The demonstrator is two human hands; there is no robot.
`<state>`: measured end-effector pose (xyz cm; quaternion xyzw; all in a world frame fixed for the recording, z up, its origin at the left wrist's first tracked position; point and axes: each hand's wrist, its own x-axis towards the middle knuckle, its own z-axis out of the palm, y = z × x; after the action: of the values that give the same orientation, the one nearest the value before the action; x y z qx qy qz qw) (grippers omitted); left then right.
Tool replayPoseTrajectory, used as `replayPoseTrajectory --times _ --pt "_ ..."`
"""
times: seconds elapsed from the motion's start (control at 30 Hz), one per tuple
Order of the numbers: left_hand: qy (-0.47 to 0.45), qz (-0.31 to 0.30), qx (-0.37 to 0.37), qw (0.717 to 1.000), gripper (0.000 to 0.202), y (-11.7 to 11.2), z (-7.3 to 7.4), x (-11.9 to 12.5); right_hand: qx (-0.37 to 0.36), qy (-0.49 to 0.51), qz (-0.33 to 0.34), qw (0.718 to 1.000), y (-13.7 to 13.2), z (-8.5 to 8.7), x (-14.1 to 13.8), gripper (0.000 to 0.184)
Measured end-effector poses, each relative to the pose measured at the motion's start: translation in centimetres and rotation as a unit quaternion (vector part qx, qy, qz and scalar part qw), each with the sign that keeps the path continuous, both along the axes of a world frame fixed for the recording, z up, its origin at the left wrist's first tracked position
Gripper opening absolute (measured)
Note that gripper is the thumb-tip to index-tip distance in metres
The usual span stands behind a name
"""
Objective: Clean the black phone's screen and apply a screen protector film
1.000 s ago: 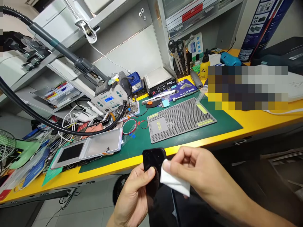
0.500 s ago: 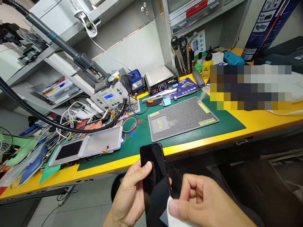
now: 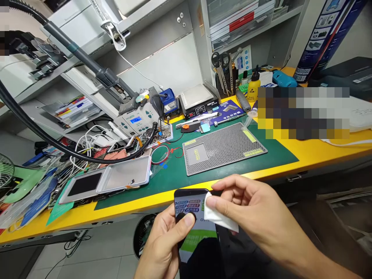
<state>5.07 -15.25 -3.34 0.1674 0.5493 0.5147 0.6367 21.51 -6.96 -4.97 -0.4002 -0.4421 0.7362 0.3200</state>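
Observation:
A black smartphone (image 3: 186, 248) is held in front of the bench's near edge, its glossy screen facing up and mirroring coloured print. My left hand (image 3: 165, 240) grips the phone from the left, with the thumb lying on the screen. Between thumb and fingers, my right hand (image 3: 247, 205) pinches a white wipe (image 3: 222, 219). The wipe touches the phone's upper right edge. Behind the phone, on the bench, lies a grey perforated mat (image 3: 223, 149). The phone's lower end runs out of view.
A green work mat (image 3: 279, 157) covers part of the yellow bench (image 3: 319, 155). An open plastic case (image 3: 123, 174) lies at left, under a black hose (image 3: 72, 155). Behind stand a soldering station (image 3: 138, 120), a tool holder (image 3: 225, 83) and a yellow bottle (image 3: 254, 87). A bin (image 3: 141, 236) stands below.
My right hand has moved the wipe up from the phone's lower part to its upper right edge. The phone has tilted, and its screen now mirrors coloured print. The view has shifted slightly.

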Motion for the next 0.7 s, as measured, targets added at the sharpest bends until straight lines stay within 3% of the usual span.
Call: replayPoseTrajectory --times 0.17,0.37,0.53,0.63,0.7 --pt "0.003 -0.02 -0.024 1.0 0.036 -0.2 0.0 -0.3 0.078 -0.008 0.029 0.997 2.7 1.0 0.2 0.032" --pt "-0.061 -0.042 -0.034 0.997 0.017 -0.5 -0.7 -0.8 0.114 0.009 -0.024 0.993 4.9 1.1 1.0 0.028" --pt "-0.058 -0.04 -0.038 0.997 0.022 -0.6 -0.7 -0.8 0.095 0.025 -0.005 0.995 4.3 0.4 1.1 0.026" --pt "-0.009 -0.046 -0.033 0.998 0.031 -0.6 -0.5 -0.6 0.09 0.015 -0.006 0.996 2.9 0.1 1.3 0.029" --pt "0.048 -0.033 0.01 0.998 0.034 -0.6 -0.6 -0.5 0.121 -0.019 -0.038 0.992 1.4 -0.3 1.5 0.029"
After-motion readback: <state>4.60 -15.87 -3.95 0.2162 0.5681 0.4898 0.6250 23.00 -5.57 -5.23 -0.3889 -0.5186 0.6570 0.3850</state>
